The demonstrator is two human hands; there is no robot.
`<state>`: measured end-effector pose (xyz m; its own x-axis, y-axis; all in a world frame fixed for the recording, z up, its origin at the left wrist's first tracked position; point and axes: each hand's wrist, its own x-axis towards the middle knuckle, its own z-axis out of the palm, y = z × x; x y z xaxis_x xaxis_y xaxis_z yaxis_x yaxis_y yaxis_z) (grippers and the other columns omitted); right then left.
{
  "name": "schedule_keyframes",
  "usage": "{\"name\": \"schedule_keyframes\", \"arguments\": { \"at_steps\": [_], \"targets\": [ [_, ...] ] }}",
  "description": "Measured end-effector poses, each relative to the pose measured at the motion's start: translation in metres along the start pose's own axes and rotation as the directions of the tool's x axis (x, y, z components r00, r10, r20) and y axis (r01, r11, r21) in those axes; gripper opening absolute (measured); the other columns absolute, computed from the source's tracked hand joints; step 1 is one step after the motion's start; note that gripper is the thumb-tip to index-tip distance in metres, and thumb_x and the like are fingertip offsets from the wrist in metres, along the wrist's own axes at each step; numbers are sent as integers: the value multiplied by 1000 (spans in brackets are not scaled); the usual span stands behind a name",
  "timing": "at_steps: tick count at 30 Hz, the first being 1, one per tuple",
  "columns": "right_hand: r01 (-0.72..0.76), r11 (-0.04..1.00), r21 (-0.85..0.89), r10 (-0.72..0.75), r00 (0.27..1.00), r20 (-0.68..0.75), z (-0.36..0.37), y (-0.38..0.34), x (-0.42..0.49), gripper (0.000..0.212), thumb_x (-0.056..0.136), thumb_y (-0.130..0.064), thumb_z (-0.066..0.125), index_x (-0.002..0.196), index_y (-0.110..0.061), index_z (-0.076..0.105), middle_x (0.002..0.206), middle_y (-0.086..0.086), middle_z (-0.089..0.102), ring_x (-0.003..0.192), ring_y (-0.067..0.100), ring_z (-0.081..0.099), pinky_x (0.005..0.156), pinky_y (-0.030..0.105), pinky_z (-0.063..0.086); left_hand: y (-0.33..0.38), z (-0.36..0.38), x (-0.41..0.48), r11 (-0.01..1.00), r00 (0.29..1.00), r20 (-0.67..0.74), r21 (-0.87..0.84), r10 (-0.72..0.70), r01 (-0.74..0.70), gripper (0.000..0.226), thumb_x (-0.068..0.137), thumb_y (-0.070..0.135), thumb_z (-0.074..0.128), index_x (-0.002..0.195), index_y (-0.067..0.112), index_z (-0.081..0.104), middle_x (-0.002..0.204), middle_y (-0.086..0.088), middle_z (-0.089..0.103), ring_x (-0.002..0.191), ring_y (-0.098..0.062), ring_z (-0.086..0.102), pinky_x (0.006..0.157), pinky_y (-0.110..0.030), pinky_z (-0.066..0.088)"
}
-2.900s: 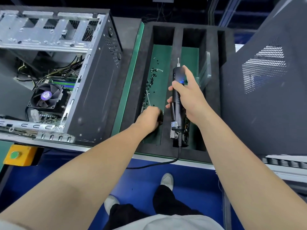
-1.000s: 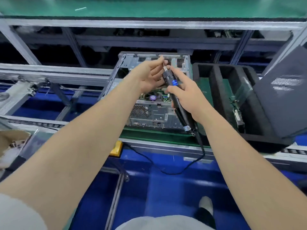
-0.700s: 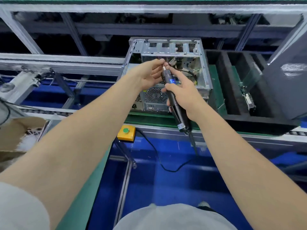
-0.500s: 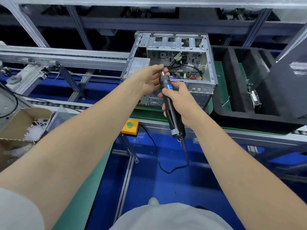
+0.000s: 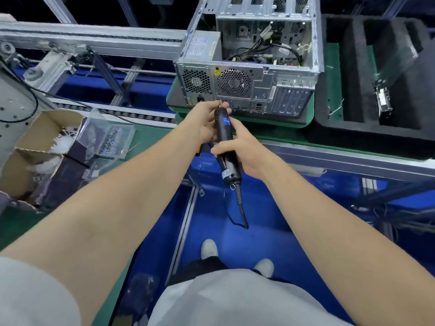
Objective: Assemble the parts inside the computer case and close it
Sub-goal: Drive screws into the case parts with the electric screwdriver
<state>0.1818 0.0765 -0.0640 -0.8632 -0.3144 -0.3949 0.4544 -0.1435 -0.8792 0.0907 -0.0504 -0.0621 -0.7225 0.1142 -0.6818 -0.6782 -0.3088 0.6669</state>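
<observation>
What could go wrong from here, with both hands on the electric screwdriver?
The left hand pinches at the tip of the electric screwdriver while the right hand grips its body: an accidental start could nip it, or anything small held there could drop. The cord hangs loose below and might snag. Loose cables inside the open computer case could catch the bit.

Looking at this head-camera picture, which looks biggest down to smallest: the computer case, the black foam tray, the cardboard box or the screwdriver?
Largest: computer case and foam tray, about alike; both run off the frame.
Next: cardboard box.
Smallest: screwdriver, even though it is nearest the camera.
</observation>
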Motion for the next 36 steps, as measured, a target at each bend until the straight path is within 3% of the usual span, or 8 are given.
{"name": "schedule_keyframes", "arguments": {
  "at_steps": [4, 8, 11, 15, 20, 24, 30, 36],
  "targets": [
    [66, 997, 32, -65, 998, -23, 8, 11, 4, 88, 73, 18, 70, 144, -30, 50, 91, 6, 68, 84, 25, 65, 82, 46, 59, -8, -5, 4, 993, 996, 68, -112, 54, -46, 16, 90, 7, 61, 99, 9, 74, 102, -6, 78, 111, -23, 71, 104, -47, 51],
    [80, 994, 71, -78, 996, -39, 28, 20, 16, 91, 74, 19, 64, 118, -60, 55, 91, 10, 68, 68, 26, 65, 69, 49, 61, -5, -16, 15, 987, 989, 133, -153, 68, -47, 32, 94, 1, 57, 124, 9, 61, 110, -6, 77, 110, -23, 72, 105, -46, 51],
    [95, 994, 53, -90, 992, -91, 41, 27, 27, 99, 72, 17, 62, 124, -67, 47, 96, 14, 60, 61, 24, 61, 58, 41, 58, 0, -30, 27, 987, 981, 185, -155, 64, -35, 31, 91, -2, 59, 120, 10, 60, 112, -6, 76, 109, -21, 72, 105, -44, 51],
    [110, 992, 54, -102, 985, -142, 50, 35, 40, 108, 72, 17, 62, 145, -59, 37, 94, 14, 57, 64, 24, 60, 61, 42, 58, 4, -42, 36, 993, 965, 257, -111, 55, -27, 32, 90, 0, 60, 119, 14, 59, 112, -4, 77, 109, -18, 72, 106, -43, 51],
    [114, 993, 27, -106, 972, -208, 55, 41, 49, 111, 70, 13, 65, 145, -63, 36, 92, 13, 59, 63, 26, 61, 62, 44, 59, 6, -46, 44, 997, 953, 302, -75, 28, -6, 25, 91, 5, 63, 113, 16, 62, 112, -5, 76, 116, -19, 68, 107, -43, 50],
    [131, 991, -4, -128, 960, -248, 55, 42, 54, 114, 69, 12, 66, 151, -59, 32, 103, 16, 59, 64, 24, 61, 62, 43, 58, 8, -43, 46, 999, 950, 313, -46, 15, -1, 36, 91, 7, 65, 127, 12, 63, 114, -6, 76, 117, -20, 67, 104, -40, 52],
    [155, 988, -14, -154, 958, -243, 57, 38, 58, 114, 68, 15, 64, 150, -58, 33, 126, 32, 56, 63, 26, 58, 58, 41, 56, 13, -42, 50, 997, 946, 325, -79, 9, 17, 31, 92, 2, 61, 121, 15, 58, 112, -4, 77, 111, -19, 71, 87, -36, 59],
    [140, 990, -11, -138, 956, -257, 55, 39, 61, 116, 68, 14, 64, 149, -61, 31, 109, 20, 60, 63, 22, 61, 57, 39, 56, 17, -44, 52, 998, 947, 323, -57, 3, 16, 32, 92, 1, 60, 119, 17, 58, 112, -4, 76, 101, -18, 74, 84, -36, 59]
  ]
}}
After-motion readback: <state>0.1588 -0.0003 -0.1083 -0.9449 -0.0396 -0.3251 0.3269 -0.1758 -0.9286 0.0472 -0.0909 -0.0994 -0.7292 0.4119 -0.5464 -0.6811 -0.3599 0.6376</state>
